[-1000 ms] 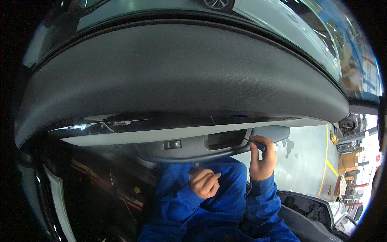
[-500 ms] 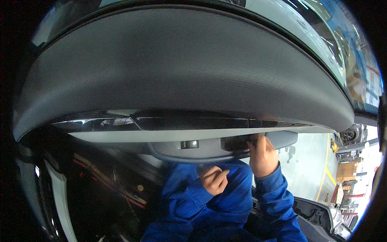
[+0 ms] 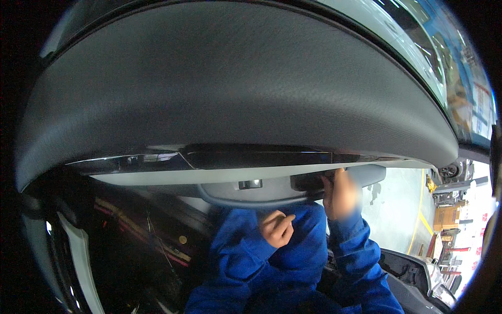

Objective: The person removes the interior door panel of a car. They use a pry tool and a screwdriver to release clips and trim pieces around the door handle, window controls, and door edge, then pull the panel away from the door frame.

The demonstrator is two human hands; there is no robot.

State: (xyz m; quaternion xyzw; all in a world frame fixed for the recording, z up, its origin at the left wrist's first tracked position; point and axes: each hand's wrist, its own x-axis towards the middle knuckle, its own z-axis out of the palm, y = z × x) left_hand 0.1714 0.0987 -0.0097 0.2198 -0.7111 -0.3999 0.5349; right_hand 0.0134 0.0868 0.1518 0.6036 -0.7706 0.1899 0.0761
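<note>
A dark grey car door panel [image 3: 235, 94] fills the upper view, with a glossy black trim strip [image 3: 256, 158] and a pale strip [image 3: 225, 175] below it. Under these juts a grey armrest [image 3: 272, 193], which has a small black switch [image 3: 250, 184] and a dark recess [image 3: 306, 182]. My right hand [image 3: 342, 194] is at the right end of this recess, fingers bent and drawn together against it. What they grip, if anything, is hidden. Lower down, my left hand [image 3: 277, 228] rests closed before my blue-clad knees, fingers loosely curled, with nothing visible in it.
Dark car flooring [image 3: 141, 261] lies at the lower left, beside a pale sill strip [image 3: 86, 269]. To the right is a workshop floor [image 3: 395, 209] with yellow lines, a cardboard box [image 3: 448, 218] and a wheel [image 3: 448, 171]. A black and grey car part [image 3: 405, 269] stands lower right.
My right hand has shifted slightly at the recess and its wrist is now blurred. My left hand has barely moved. The view has tilted a little against the door panel.
</note>
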